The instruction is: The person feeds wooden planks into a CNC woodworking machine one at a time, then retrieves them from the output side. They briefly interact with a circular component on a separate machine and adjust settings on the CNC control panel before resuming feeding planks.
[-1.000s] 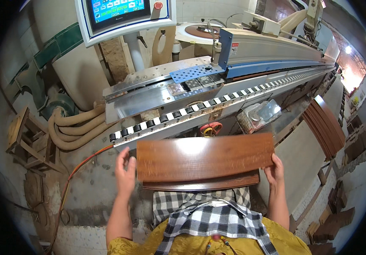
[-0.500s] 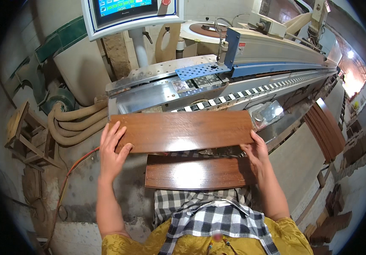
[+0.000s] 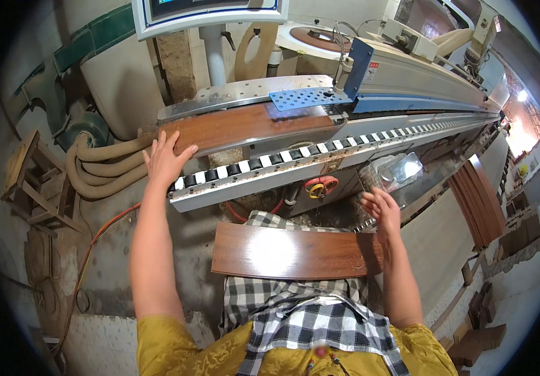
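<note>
A brown wooden plank (image 3: 238,130) lies on the metal infeed bed of a long machine, its right end under a perforated blue plate (image 3: 311,98). My left hand (image 3: 166,156) rests on the plank's left end, fingers spread over its top and near edge. My right hand (image 3: 381,210) hangs in the air right of centre with loosely bent fingers and nothing in it. Below it, a second glossy brown plank (image 3: 307,254) lies across my lap on the checked apron (image 3: 295,326), its right end partly hidden by my right wrist.
A roller conveyor rail (image 3: 307,152) runs off to the far right. Under it sit red-and-yellow handled tools (image 3: 320,186) and a clear plastic-wrapped box (image 3: 395,170). Several stacked planks (image 3: 478,203) stand at right. Ribbed hoses (image 3: 104,185) and a wooden stool (image 3: 38,182) are at left.
The plank held up in both hands has moved forward onto the machine bed. My right hand has let go of it; my left hand stays on its left end.
</note>
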{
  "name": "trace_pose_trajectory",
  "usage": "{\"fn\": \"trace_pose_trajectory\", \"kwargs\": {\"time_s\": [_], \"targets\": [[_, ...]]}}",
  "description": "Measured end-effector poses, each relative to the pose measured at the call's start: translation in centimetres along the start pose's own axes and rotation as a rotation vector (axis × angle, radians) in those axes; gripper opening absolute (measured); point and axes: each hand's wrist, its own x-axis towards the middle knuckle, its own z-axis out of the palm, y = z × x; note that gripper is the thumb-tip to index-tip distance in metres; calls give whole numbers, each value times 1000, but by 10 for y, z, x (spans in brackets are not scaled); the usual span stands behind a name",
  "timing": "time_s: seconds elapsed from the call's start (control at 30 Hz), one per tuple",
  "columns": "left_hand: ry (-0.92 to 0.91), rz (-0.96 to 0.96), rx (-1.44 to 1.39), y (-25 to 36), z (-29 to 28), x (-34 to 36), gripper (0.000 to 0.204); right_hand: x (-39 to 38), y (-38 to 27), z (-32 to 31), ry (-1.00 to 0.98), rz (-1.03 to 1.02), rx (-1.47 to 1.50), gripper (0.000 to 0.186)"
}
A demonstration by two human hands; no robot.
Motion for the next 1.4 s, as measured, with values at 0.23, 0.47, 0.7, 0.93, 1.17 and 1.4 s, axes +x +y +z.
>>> {"fn": "trace_pose_trajectory", "kwargs": {"time_s": [0.23, 0.47, 0.7, 0.93, 1.17, 1.4], "targets": [[572, 309, -190, 41, 2, -62, 32, -80, 68, -127, 320, 326, -385, 50], [-591, -486, -964, -11, 70, -207, 59, -87, 77, -105, 98, 524, -64, 65], [-712, -377, -1154, 73, 59, -195, 55, -135, 77, -153, 302, 379, 33, 64], [-1125, -82, -1040, 244, 155, -207, 49, -212, 20, -307, 633, 322, 29, 73], [-1469, 42, -749, 394, 227, -241, 40, -256, 9, -417, 696, 481, -317, 78], [-1030, 410, -795, 339, 263, -255, 49, -241, 45, -456, 784, 400, -874, 68]]}}
